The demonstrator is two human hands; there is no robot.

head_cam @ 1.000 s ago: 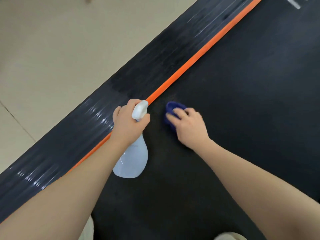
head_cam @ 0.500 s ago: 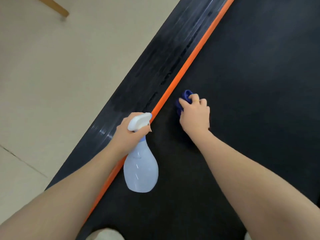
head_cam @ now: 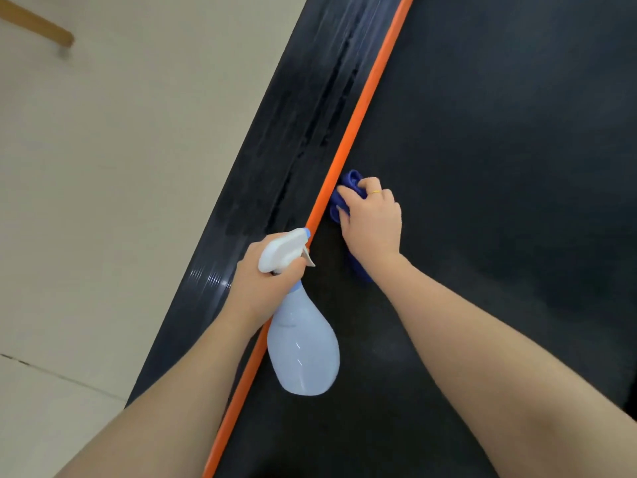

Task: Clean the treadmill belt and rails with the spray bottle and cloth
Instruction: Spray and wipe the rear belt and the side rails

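Beige floor beside the treadmill belt (head_cam: 499,167): your right hand (head_cam: 372,222) presses the bunched blue cloth (head_cam: 348,186) against the orange strip (head_cam: 344,157), your left hand (head_cam: 265,281) grips the spray bottle (head_cam: 303,343); wiping is underway, so next likely sweep along that edge.

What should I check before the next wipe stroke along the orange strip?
1. Cloth held: ok, right hand has a grip on it.
2. Cloth on belt: ok, pressed down beside the orange strip.
3. Bottle secure: ok, left hand holds its neck.
4. Nozzle clear of right hand: ok, apart from it.
5. Belt wet ahead of cloth: cannot tell.
6. Rail wiped: cannot tell; streaks show.
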